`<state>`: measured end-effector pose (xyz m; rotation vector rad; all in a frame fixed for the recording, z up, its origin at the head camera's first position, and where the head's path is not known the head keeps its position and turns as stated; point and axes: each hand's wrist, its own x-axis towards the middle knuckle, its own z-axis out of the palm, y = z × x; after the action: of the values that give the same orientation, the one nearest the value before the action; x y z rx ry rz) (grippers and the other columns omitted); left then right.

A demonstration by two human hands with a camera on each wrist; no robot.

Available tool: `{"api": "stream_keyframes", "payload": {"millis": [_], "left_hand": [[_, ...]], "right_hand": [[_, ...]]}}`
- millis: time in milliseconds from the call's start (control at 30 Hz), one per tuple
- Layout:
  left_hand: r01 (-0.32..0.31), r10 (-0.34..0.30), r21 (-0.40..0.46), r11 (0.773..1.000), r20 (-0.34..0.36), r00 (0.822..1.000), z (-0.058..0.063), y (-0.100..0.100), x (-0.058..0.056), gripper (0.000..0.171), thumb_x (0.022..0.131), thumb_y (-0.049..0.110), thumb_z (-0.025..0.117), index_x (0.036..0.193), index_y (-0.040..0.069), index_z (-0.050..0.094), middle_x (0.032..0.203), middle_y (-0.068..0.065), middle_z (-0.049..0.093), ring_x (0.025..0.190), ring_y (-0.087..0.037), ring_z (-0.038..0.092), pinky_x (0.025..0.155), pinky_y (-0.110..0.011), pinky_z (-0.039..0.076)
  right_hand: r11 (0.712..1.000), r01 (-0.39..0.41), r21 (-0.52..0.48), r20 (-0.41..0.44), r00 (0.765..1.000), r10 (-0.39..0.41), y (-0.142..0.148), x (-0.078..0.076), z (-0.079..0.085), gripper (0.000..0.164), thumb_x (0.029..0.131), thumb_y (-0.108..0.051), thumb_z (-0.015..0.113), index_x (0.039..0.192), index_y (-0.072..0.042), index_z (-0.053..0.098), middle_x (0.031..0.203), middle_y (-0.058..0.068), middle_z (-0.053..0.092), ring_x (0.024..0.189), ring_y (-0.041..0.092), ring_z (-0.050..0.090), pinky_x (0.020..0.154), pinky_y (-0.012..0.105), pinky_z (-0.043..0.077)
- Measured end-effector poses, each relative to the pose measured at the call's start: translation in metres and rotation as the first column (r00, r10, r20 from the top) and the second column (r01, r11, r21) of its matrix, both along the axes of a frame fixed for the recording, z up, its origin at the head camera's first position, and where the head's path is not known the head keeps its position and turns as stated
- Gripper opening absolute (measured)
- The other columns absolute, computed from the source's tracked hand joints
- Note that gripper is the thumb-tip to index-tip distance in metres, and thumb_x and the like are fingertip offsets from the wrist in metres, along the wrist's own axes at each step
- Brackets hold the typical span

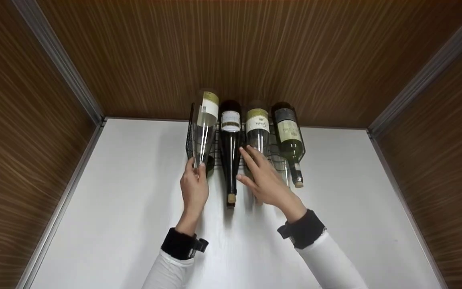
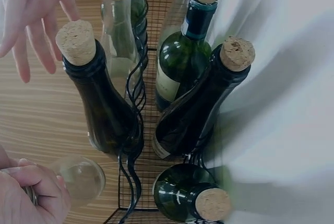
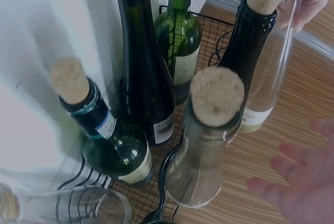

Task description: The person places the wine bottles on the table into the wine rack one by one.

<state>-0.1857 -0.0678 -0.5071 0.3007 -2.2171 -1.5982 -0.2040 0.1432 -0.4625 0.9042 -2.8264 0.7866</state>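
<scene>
My left hand [image 1: 195, 188] grips the neck of a clear glass bottle [image 1: 204, 136] with a white and yellow label, at the left end of a black wire rack [image 1: 190, 134]. In the right wrist view its fingers wrap around that neck, hiding the top. My right hand [image 1: 269, 184] has its fingers spread over the neck of another clear corked bottle [image 1: 258, 122]; in the right wrist view, the hand [image 3: 300, 177] stands apart from this bottle [image 3: 195, 166]. Between the hands is a dark corked wine bottle [image 1: 231, 150].
A green corked bottle [image 1: 289, 130] is at the rack's right end. Behind the front row, the left wrist view shows more corked bottles, including a dark one [image 2: 188, 112] and a green one [image 2: 180, 195], beside a white surface [image 2: 287, 104]. Brown wood-grain panels [image 1: 231, 52] enclose the space.
</scene>
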Motion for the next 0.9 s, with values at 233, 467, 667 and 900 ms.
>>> {"api": "stream_keyframes", "payload": {"millis": [233, 467, 667, 900], "left_hand": [[-0.008, 0.008, -0.002, 1.0, -0.01, 1.0, -0.005, 0.001, -0.002, 0.046, 0.102, 0.017, 0.055, 0.138, -0.01, 0.046, 0.102, -0.022, 0.068, 0.089, -0.032, 0.066, 0.075, -0.046, 0.052], [-0.021, 0.021, -0.011, 1.0, 0.015, 1.0, -0.01, 0.001, -0.007, 0.046, 0.1, 0.016, 0.057, 0.136, -0.011, 0.048, 0.105, -0.024, 0.068, 0.093, -0.034, 0.067, 0.078, -0.046, 0.053], [-0.035, 0.035, -0.03, 0.999, 0.026, 0.999, -0.014, 0.002, -0.011, 0.045, 0.1, 0.016, 0.058, 0.135, -0.011, 0.049, 0.091, -0.019, 0.069, 0.077, -0.03, 0.065, 0.069, -0.043, 0.052], [-0.042, 0.044, -0.036, 0.998, 0.052, 0.998, -0.016, 0.001, -0.013, 0.05, 0.095, 0.018, 0.065, 0.135, -0.009, 0.05, 0.078, -0.01, 0.064, 0.064, -0.022, 0.058, 0.061, -0.038, 0.047]], "right_hand": [[1.0, -0.008, 0.007, 0.009, 1.0, 0.008, -0.006, 0.003, 0.0, 0.074, 0.1, -0.051, 0.047, 0.158, -0.016, 0.019, 0.162, 0.012, 0.015, 0.145, 0.037, 0.018, 0.11, 0.061, 0.023], [1.0, -0.013, 0.004, 0.007, 1.0, 0.013, -0.007, 0.004, -0.001, 0.074, 0.1, -0.051, 0.049, 0.158, -0.014, 0.021, 0.161, 0.013, 0.017, 0.146, 0.036, 0.017, 0.111, 0.059, 0.023], [1.0, -0.027, 0.009, 0.005, 1.0, 0.027, -0.008, 0.006, -0.001, 0.074, 0.1, -0.051, 0.048, 0.157, -0.012, 0.023, 0.16, 0.017, 0.019, 0.145, 0.039, 0.019, 0.109, 0.063, 0.024], [0.999, -0.021, 0.032, 0.041, 0.999, 0.02, -0.009, 0.007, 0.002, 0.072, 0.099, -0.055, 0.044, 0.157, -0.018, 0.024, 0.161, 0.013, 0.018, 0.146, 0.036, 0.013, 0.109, 0.064, 0.022]]}}
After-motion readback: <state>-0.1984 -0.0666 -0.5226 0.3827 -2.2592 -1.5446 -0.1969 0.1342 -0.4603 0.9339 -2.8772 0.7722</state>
